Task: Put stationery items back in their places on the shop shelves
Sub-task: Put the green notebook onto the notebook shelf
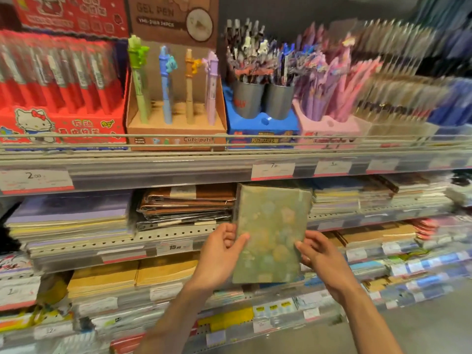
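Observation:
A green notebook [270, 231] with a faded flower pattern is held upright in front of the shelves, in the middle of the view. My left hand [219, 254] grips its left edge, thumb on the cover. At the lower right edge, my right hand [321, 256] holds the notebook with its fingers curled on the side. The notebook's top reaches the gap under the upper shelf, beside a stack of brown wrapped notebooks [186, 203].
The upper shelf [163, 172] carries a red pen box [61, 98], a brown box of animal pens [176, 103], grey pen cups [263, 98] and pink pens [329, 98]. Lower shelves hold flat stacks of notebooks [69, 226] behind price labels [173, 247]. The picture is blurred at right.

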